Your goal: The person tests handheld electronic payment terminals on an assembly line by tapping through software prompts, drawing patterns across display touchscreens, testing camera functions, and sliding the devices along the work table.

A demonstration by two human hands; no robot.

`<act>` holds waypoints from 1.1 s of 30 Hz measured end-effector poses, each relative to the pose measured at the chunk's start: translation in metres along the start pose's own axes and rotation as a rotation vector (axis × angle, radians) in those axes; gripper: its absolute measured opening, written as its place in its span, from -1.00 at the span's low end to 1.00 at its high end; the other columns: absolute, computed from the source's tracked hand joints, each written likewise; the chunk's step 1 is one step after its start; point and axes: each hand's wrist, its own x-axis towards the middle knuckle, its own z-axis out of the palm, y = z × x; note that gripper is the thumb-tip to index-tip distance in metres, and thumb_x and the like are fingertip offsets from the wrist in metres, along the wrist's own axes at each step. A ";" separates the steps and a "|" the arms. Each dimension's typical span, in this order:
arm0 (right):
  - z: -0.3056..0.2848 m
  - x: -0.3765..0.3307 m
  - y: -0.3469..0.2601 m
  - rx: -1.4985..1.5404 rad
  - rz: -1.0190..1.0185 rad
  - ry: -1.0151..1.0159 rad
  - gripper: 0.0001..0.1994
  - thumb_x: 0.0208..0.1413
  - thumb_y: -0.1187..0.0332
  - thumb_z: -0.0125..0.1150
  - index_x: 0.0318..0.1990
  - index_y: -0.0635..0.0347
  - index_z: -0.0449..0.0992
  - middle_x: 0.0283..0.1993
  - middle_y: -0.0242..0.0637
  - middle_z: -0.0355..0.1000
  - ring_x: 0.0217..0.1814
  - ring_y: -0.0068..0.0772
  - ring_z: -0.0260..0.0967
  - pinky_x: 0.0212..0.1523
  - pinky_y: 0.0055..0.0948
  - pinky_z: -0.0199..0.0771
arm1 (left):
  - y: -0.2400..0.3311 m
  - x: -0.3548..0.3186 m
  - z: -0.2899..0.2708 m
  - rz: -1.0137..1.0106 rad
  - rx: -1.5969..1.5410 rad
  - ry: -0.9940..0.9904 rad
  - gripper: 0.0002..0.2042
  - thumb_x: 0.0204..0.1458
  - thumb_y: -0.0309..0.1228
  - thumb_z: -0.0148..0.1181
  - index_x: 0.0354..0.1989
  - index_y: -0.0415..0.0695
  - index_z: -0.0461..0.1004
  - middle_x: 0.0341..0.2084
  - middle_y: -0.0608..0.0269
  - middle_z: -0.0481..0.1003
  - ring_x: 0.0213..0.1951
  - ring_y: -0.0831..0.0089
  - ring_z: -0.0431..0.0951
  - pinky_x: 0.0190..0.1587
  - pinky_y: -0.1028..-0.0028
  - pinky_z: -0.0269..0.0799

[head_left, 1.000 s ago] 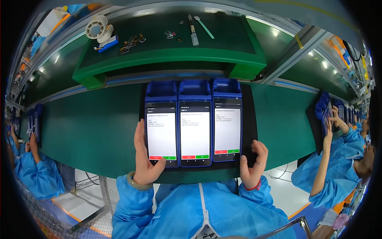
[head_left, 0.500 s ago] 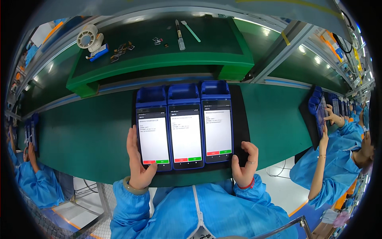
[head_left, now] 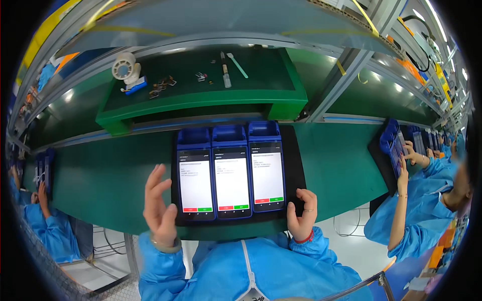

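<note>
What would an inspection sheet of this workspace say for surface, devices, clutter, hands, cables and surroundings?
Surface: green table with a black mat.
Devices: three blue handhelds side by side on the mat, screens lit, each showing a red and a green button.
Clutter: on the raised green shelf, a white fan, blue block, pen, pale green stick, scattered small parts.
Left hand: open, empty, left of the handhelds.
Right hand: empty, fingers loosely curled, right of the handhelds.
Cables: nothing seen at the handhelds; elsewhere unclear.
Surroundings: left co-worker and right co-worker, both in blue.
</note>
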 end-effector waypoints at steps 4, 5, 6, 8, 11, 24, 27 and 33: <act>0.000 0.001 -0.004 0.039 -0.011 0.016 -0.64 -0.12 0.66 0.06 -0.08 0.34 0.34 -0.13 -0.15 0.28 -0.16 -0.35 0.24 -0.08 -0.47 0.26 | 0.092 0.047 0.004 0.426 -0.596 -0.285 -0.76 0.07 -0.34 -0.05 -0.10 0.09 0.45 0.07 0.12 0.27 0.14 0.03 0.19 0.17 -0.04 0.05; 0.000 -0.002 0.000 0.037 0.004 0.015 -0.64 -0.12 0.62 0.11 -0.07 0.33 0.35 -0.08 -0.06 0.28 -0.11 -0.19 0.30 -0.08 -0.38 0.33 | 0.118 0.049 0.009 0.383 -0.747 -0.317 -0.81 0.11 -0.20 -0.01 -0.14 0.18 0.46 -0.03 0.25 0.31 0.07 0.13 0.23 0.11 -0.06 0.12; -0.002 -0.004 0.007 0.013 0.035 0.065 -0.64 -0.11 0.62 0.11 -0.07 0.33 0.35 -0.09 -0.08 0.28 -0.13 -0.21 0.29 -0.09 -0.39 0.32 | 0.126 0.056 0.027 0.385 -0.762 -0.336 -0.81 0.11 -0.20 -0.01 -0.14 0.18 0.46 -0.03 0.25 0.31 0.07 0.13 0.23 0.11 -0.06 0.12; 0.000 -0.006 0.003 0.056 0.056 0.065 -0.64 -0.10 0.62 0.09 -0.05 0.33 0.35 -0.11 -0.11 0.28 -0.17 -0.27 0.25 -0.11 -0.42 0.30 | 0.165 0.042 0.034 0.411 -1.060 -0.238 -0.74 0.11 -0.17 -0.01 -0.12 0.01 0.45 -0.09 0.20 0.35 0.00 0.16 0.31 0.08 -0.02 0.15; 0.001 -0.010 0.020 0.105 0.050 0.081 -0.65 -0.08 0.62 0.07 -0.06 0.34 0.35 -0.13 -0.14 0.29 -0.17 -0.31 0.26 -0.11 -0.43 0.29 | 0.177 0.046 0.045 0.400 -1.134 -0.355 -0.71 0.11 -0.16 -0.03 -0.12 -0.05 0.45 -0.11 0.17 0.37 -0.01 0.16 0.32 0.07 0.03 0.16; 0.004 -0.014 0.026 0.175 0.057 0.093 -0.72 -0.03 0.64 0.04 -0.10 0.35 0.37 -0.21 -0.26 0.32 -0.19 -0.47 0.25 -0.11 -0.53 0.27 | 0.215 0.050 0.065 0.253 -1.580 -1.025 -0.48 0.08 -0.12 -0.19 -0.14 -0.42 0.43 -0.19 -0.07 0.46 -0.08 0.13 0.43 0.05 0.32 0.23; 0.007 -0.012 0.020 0.160 0.067 0.077 -0.73 -0.03 0.64 0.04 -0.11 0.34 0.37 -0.22 -0.26 0.32 -0.20 -0.47 0.25 -0.11 -0.53 0.27 | 0.211 0.052 0.061 0.210 -1.656 -1.127 -0.45 0.07 -0.12 -0.21 -0.14 -0.47 0.42 -0.20 -0.11 0.48 -0.09 0.13 0.45 0.04 0.37 0.24; 0.009 -0.008 0.019 0.111 0.098 0.099 -0.74 -0.03 0.64 0.04 -0.12 0.34 0.38 -0.22 -0.27 0.32 -0.20 -0.48 0.25 -0.11 -0.53 0.27 | 0.198 0.031 0.095 0.153 -1.580 -1.132 -0.49 0.08 -0.15 -0.21 -0.15 -0.45 0.40 -0.21 -0.07 0.46 -0.10 0.17 0.44 0.03 0.38 0.25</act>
